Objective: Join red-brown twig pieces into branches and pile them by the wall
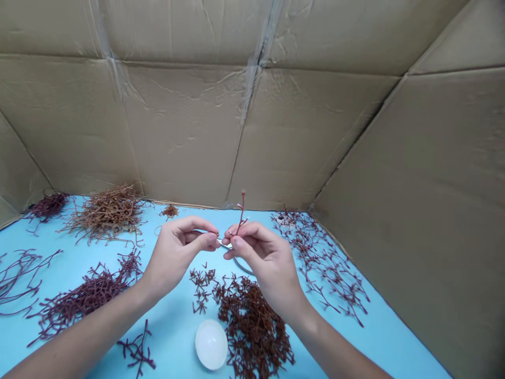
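Thumb and forefinger of my right hand (274, 258) pinch a thin reddish-brown branched twig (241, 210), which stands upright above the fingers. My left hand (175, 252) is closed in a pinch close to the twig's lower end; whatever sits in its fingertips is too small to make out. Behind the hands shows part of a grey curved thing (243, 267), mostly hidden by my right hand. Below them lies a heap of short brown forked pieces (256, 326), with a smaller scatter of the same pieces (202, 287) to its left. A white bowl (211, 345) stands beside the heap.
Purple twigs (89, 295) and a few branched ones (138, 350) lie at left, with long purple stems (19, 279) farther left. Tan stems (108, 213) and a dark red bundle (49, 205) sit at the back. Branched twigs (323, 258) spread at right. Cardboard walls (181, 131) enclose the blue table.
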Demonstrator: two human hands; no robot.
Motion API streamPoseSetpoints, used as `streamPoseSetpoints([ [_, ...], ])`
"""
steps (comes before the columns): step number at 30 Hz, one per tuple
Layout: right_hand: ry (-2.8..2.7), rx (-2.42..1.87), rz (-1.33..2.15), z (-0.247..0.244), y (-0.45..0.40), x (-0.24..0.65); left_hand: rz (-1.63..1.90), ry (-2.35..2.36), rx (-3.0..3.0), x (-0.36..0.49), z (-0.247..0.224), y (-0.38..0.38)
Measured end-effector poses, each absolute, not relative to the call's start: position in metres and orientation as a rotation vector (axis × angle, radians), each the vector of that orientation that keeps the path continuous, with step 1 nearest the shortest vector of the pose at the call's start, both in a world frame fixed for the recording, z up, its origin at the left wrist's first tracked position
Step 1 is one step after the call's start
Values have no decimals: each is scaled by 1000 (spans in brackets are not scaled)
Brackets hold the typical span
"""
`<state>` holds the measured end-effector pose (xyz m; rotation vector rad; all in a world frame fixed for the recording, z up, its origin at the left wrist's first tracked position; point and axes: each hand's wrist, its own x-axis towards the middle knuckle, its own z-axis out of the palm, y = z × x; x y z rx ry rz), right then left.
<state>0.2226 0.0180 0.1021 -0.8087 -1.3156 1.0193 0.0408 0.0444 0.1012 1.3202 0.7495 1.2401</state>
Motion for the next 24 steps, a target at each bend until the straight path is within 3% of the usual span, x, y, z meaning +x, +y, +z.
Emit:
streamPoseSetpoints([
  [24,-1581,-872,873,121,-1,230,1288,673,1453,37,115,28],
])
